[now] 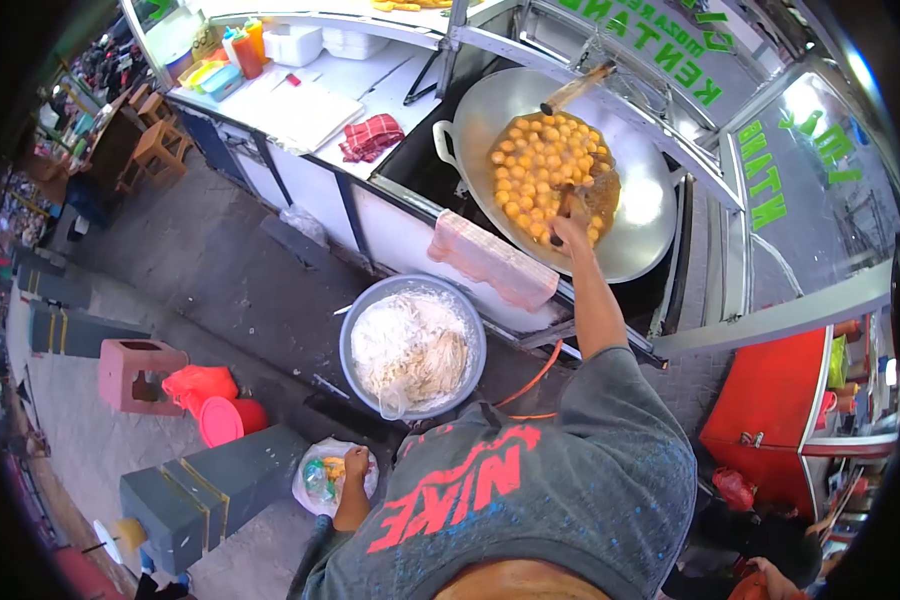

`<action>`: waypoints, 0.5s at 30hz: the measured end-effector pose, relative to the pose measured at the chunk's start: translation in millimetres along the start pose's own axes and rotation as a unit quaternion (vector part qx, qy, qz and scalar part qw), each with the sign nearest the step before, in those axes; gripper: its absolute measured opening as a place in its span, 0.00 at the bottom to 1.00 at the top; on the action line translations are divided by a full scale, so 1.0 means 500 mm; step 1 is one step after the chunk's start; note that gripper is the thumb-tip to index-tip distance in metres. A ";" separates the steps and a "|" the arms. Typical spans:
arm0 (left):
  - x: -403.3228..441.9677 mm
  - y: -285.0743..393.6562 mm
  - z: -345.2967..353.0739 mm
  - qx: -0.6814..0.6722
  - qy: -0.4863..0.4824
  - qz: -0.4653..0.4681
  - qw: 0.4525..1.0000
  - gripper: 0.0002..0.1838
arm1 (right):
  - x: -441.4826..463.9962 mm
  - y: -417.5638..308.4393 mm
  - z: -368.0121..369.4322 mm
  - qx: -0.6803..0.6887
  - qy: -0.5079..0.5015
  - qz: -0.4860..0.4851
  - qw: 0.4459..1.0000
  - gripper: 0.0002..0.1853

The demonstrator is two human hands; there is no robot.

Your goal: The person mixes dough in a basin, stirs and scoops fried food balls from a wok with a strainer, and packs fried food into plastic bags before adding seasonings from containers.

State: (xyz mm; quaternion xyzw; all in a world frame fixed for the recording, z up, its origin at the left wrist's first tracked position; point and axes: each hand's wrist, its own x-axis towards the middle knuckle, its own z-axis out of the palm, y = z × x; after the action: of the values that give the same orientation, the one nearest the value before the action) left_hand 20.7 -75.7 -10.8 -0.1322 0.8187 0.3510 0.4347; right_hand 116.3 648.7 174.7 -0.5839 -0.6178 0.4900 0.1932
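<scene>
My right hand (570, 238) is closed round the dark-ended handle of a utensil whose working end is hidden in the oil. It reaches over the big metal wok (645, 225), where many round golden balls (535, 165) fry in bubbling brown oil. A second wooden handle (577, 88) lies across the wok's far side. My left hand (357, 461) hangs low by my side, fingers curled, with nothing seen in it. Below and beside it is a white plastic bag (305, 485) with green and yellow scraps.
A grey-blue tub (346, 350) of white flour stands on the ground before me. On the cart counter are a red checked cloth (372, 137), sauce bottles (245, 52) and white containers (292, 45). A pink cloth (493, 262) hangs over the cart's edge. A dark bench (260, 470) stands left.
</scene>
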 end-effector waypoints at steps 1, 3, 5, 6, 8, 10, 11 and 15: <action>0.002 0.006 0.004 0.005 0.002 0.012 1.000 0.16 | 0.014 0.003 0.031 0.107 -0.039 0.011 0.993 0.15; 0.006 0.024 0.015 0.016 -0.001 0.039 0.999 0.16 | 0.030 -0.001 0.075 0.314 -0.113 0.030 0.942 0.11; 0.010 0.049 0.019 0.025 -0.003 0.066 0.997 0.15 | 0.029 -0.012 0.086 0.326 -0.134 0.017 0.936 0.09; 0.012 0.061 0.015 0.031 -0.003 0.081 0.996 0.15 | 0.017 -0.022 0.090 0.334 -0.144 0.011 0.932 0.09; 0.023 0.081 0.011 0.011 0.002 0.098 0.995 0.15 | -0.035 -0.039 0.076 0.258 -0.139 -0.040 0.955 0.11; 0.031 0.110 0.013 0.000 0.005 0.111 0.994 0.15 | -0.110 -0.062 0.054 0.182 -0.122 -0.094 0.971 0.14; 0.028 0.121 0.010 0.002 0.005 0.114 0.993 0.15 | -0.111 -0.037 0.046 0.103 -0.132 -0.119 0.979 0.22; 0.053 0.136 -0.006 0.052 -0.040 0.101 0.993 0.16 | -0.217 0.017 0.039 -0.174 0.010 -0.255 0.951 0.30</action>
State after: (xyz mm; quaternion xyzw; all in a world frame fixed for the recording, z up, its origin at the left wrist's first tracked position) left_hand -31.9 -26.6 0.1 -0.0114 0.8269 0.3550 0.4359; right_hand 131.5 541.3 195.2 -0.4363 -0.8199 0.3030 0.2137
